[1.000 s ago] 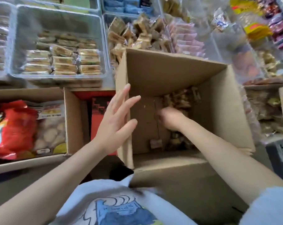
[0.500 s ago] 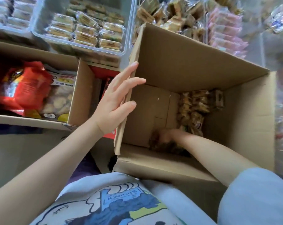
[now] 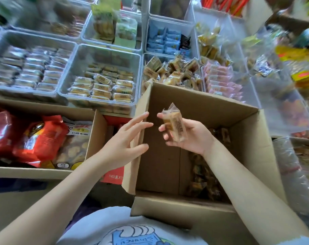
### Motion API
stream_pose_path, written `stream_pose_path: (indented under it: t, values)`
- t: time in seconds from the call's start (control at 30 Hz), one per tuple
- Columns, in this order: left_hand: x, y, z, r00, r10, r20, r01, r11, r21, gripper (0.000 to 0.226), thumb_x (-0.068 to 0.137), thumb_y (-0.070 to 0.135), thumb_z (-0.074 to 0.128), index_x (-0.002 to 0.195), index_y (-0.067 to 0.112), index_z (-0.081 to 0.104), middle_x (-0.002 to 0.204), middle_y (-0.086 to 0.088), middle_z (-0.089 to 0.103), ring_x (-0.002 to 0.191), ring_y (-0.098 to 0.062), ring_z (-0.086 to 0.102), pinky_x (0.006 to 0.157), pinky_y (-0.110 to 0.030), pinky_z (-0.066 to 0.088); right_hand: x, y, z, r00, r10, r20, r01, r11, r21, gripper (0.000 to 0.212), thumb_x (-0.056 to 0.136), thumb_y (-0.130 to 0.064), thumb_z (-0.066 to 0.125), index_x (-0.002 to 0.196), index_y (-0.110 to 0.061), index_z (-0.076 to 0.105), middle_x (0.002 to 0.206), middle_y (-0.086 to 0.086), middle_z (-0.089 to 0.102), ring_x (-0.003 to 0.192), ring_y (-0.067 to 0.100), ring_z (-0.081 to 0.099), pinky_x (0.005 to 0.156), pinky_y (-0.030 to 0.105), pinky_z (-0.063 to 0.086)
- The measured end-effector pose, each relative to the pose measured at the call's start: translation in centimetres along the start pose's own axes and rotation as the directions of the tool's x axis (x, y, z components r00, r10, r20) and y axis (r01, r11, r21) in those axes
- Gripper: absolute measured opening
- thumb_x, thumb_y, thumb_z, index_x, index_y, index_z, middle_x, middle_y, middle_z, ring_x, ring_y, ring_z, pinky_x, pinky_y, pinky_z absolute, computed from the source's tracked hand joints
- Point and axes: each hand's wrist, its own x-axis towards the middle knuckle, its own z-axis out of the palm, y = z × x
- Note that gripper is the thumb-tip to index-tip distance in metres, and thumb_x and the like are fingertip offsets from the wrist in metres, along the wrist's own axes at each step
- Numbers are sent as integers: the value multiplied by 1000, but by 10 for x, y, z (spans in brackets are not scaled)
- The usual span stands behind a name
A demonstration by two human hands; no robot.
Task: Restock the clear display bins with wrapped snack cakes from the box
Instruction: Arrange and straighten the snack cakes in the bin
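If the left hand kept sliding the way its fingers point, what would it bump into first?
Probably the wrapped snack cake held in the right hand. The left hand is open by the cardboard box wall, fingers aimed up and right toward it, though depth between them is unclear.

One camera only, worn on the head, facing forward and steeply down. It sits close above an open cardboard box (image 3: 199, 106) in the near centre, with clear bins (image 3: 104, 50) of snacks beyond. The wide lens bends the frame edges; the far right corner is blurred, perhaps shelving.
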Motion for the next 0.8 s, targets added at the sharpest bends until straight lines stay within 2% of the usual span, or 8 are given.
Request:
stream_pose_path:
  t: [0.1, 0.17, 0.27, 0.33, 0.4, 0.53, 0.67, 0.8]
  values:
    - [3, 4, -20, 999, -20, -25, 18, 995, -96, 47, 100, 28, 59, 141, 45, 45, 152, 29, 35, 141, 5, 31, 119, -35, 31, 8, -3, 41, 992, -56, 111, 42, 992, 118, 71, 102, -61, 26, 145, -7, 42, 110, 16, 56, 82, 23, 56, 63, 30, 47]
    - [5, 1, -36, 997, -43, -67, 34, 992, -124, 41, 99, 29, 60, 136, 43, 48, 142, 22, 46, 130, 3, 43, 114, -38, 40, 18, -4, 63, 981, -101, 163, 81, 989, 125, 87, 95, -73, 27, 148, -5, 35, 109, 15, 51, 80, 21, 52, 60, 27, 44]
    - [6, -13, -74, 989, -69, -128, 35, 967, -252, 36, 92, 39, 66, 124, 45, 53, 127, 22, 59, 118, 3, 55, 106, -38, 48, 39, -7, 98, 977, -161, 140, 146, 983, 111, 87, 95, -66, 38, 151, 0, 32, 112, 16, 53, 84, 21, 55, 62, 26, 47]
    - [4, -26, -103, 986, -39, -165, -26, 927, -375, 47, 77, 55, 65, 122, 45, 56, 121, 22, 66, 115, 2, 61, 101, -31, 51, 60, -9, 124, 981, -188, 50, 184, 980, 74, 79, 97, -62, 39, 145, 1, 44, 112, 17, 59, 88, 23, 59, 65, 28, 50]
    - [0, -39, -134, 983, 12, -185, -90, 901, -425, 62, 72, 58, 68, 130, 41, 53, 124, 23, 64, 117, 0, 61, 95, -26, 52, 89, -9, 149, 975, -208, -74, 209, 978, 16, 70, 99, -60, 36, 137, -4, 56, 112, 16, 65, 90, 24, 64, 67, 31, 52]
    - [-4, -77, -195, 981, 47, -186, -112, 928, -355, 78, 74, 49, 79, 143, 40, 44, 131, 15, 59, 118, -3, 59, 94, -30, 55, 171, 0, 194, 949, -207, -238, 198, 978, -62, 60, 102, -57, 30, 127, -17, 67, 120, 16, 69, 94, 25, 67, 73, 35, 54]
    - [-6, -130, -252, 965, -42, -257, -48, 941, -336, 65, 84, 22, 82, 137, 41, 50, 120, 5, 65, 103, -4, 66, 92, -30, 57, 253, 12, 233, 927, -189, -325, 153, 979, -132, 59, 104, -54, 32, 129, -11, 64, 120, 22, 68, 92, 30, 69, 74, 40, 59]
    - [-2, -187, -298, 938, -138, -318, 32, 948, -317, 56, 86, 20, 79, 135, 32, 56, 112, 2, 67, 97, -2, 66, 88, -28, 58, 315, 19, 259, 932, -190, -308, 123, 967, -225, 50, 105, -44, 37, 131, -8, 60, 111, 21, 71, 93, 33, 71, 82, 46, 59]
